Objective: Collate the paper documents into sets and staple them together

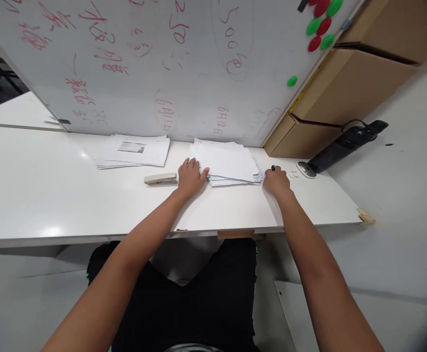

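A stack of white paper sheets [224, 160] lies on the desk between my hands, its front edge uneven with several sheets jutting out. My left hand [192, 179] rests at the stack's left side, fingers spread toward the whiteboard and thumb against the paper edge. At the right edge, my right hand [276, 181] has its fingers curled in on the sheets; the fingertips are partly hidden. A small dark blue item shows at its knuckles, too small to name. Just left of my left hand lies a beige stapler [160, 179].
A second paper pile [136, 150], its top sheet printed, lies further left. The whiteboard [191, 98] stands behind the desk [70, 195], with red writing and round magnets [321, 25]. Cardboard boxes [349, 88] are stacked right, beside a leaning black bottle [345, 146].
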Tool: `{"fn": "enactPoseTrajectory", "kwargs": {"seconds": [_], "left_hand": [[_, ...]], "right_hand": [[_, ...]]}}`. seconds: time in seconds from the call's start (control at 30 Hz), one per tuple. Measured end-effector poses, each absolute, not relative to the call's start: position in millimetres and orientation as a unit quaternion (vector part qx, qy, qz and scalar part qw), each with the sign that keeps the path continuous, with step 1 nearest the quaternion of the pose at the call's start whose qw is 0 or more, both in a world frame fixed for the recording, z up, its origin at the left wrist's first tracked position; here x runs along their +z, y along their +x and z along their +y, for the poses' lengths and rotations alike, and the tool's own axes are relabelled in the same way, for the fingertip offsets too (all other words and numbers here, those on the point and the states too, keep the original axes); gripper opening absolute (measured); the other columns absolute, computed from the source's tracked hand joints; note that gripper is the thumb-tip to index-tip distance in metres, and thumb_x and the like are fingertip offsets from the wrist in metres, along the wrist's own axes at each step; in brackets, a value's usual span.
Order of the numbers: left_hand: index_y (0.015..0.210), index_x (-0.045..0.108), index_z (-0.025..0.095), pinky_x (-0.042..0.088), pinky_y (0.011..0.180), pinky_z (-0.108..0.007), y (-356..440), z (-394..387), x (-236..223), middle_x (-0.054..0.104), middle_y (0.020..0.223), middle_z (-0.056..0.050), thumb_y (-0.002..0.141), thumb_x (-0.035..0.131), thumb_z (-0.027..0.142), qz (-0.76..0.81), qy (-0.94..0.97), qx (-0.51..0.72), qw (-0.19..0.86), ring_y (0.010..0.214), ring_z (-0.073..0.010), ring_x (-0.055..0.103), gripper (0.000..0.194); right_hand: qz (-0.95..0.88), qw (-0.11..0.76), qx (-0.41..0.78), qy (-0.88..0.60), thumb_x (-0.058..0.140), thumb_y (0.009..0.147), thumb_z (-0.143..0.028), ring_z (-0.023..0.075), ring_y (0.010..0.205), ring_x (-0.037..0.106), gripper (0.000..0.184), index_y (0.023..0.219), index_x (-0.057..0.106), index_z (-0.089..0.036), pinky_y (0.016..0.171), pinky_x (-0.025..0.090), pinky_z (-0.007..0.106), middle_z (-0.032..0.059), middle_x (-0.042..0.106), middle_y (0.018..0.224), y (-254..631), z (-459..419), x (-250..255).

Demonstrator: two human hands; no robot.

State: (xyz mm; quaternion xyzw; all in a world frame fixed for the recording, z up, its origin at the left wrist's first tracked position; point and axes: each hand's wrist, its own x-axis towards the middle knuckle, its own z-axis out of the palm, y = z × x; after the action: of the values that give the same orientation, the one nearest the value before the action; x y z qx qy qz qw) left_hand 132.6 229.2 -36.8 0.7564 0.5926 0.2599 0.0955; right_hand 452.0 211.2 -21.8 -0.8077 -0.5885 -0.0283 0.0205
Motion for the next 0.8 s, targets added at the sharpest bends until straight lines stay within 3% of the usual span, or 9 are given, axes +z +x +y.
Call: {"fn": "enactPoseTrajectory", "kwargs": {"seconds": [0.13, 0.3, 0.37, 0.53, 0.7, 0.8], "left_hand": [[0.130, 0.053, 0.012, 0.023, 0.114, -0.048, 132, 229, -35, 0.042, 0.148, -0.015, 0.095, 0.032, 0.048, 0.593, 0.757, 0.255, 0.100, 0.142, -0.0318, 0.025, 0.054], [0.130, 0.053, 0.013, 0.023, 0.114, -0.049, 133, 228, -33, 0.041, 0.149, -0.014, 0.095, 0.032, 0.048, 0.599, 0.753, 0.251, 0.104, 0.143, -0.0317, 0.025, 0.054], [0.130, 0.053, 0.012, 0.022, 0.114, -0.049, 133, 228, -33, 0.040, 0.149, -0.015, 0.095, 0.031, 0.048, 0.598, 0.755, 0.247, 0.105, 0.143, -0.0320, 0.024, 0.055], [0.131, 0.052, 0.012, 0.022, 0.113, -0.048, 132, 226, -31, 0.040, 0.150, -0.014, 0.096, 0.029, 0.049, 0.599, 0.757, 0.241, 0.101, 0.143, -0.0322, 0.021, 0.056], [0.130, 0.053, 0.010, 0.023, 0.113, -0.050, 132, 226, -30, 0.039, 0.150, -0.016, 0.096, 0.030, 0.048, 0.599, 0.758, 0.239, 0.099, 0.143, -0.0331, 0.022, 0.056], [0.130, 0.053, 0.011, 0.023, 0.113, -0.050, 133, 226, -30, 0.039, 0.150, -0.015, 0.096, 0.030, 0.048, 0.600, 0.757, 0.238, 0.099, 0.143, -0.0331, 0.022, 0.055]], "right_hand": [[-0.551, 0.046, 0.029, -0.833, 0.056, 0.079, -0.017, 0.0297, 0.096, 0.059, 0.035, 0.114, 0.060, -0.016, 0.083, 0.046, 0.044, 0.0204, 0.049, 0.125, 473, 219, -11], [-0.542, 0.274, 0.062, -0.792, 0.044, 0.089, -0.026, 0.0243, 0.105, 0.058, 0.038, 0.125, 0.053, -0.021, 0.091, 0.043, 0.039, 0.0123, 0.062, 0.117, 499, 204, -23], [-0.533, 0.325, 0.054, -0.779, 0.035, 0.092, -0.030, 0.0241, 0.105, 0.058, 0.042, 0.131, 0.049, -0.022, 0.093, 0.042, 0.041, 0.0107, 0.064, 0.115, 500, 193, -35], [-0.495, 0.307, -0.027, -0.813, 0.032, 0.091, -0.030, 0.0295, 0.107, 0.057, 0.043, 0.123, 0.059, -0.021, 0.097, 0.037, 0.052, 0.0124, 0.067, 0.107, 492, 182, -55], [-0.438, 0.367, -0.007, -0.821, 0.030, 0.089, -0.035, 0.0279, 0.111, 0.056, 0.046, 0.120, 0.062, -0.020, 0.098, 0.040, 0.047, 0.0119, 0.065, 0.117, 496, 178, -58], [-0.473, 0.395, -0.025, -0.787, 0.033, 0.086, -0.028, 0.0254, 0.117, 0.054, 0.046, 0.121, 0.060, -0.019, 0.101, 0.039, 0.043, 0.0108, 0.062, 0.125, 498, 169, -59]]}}
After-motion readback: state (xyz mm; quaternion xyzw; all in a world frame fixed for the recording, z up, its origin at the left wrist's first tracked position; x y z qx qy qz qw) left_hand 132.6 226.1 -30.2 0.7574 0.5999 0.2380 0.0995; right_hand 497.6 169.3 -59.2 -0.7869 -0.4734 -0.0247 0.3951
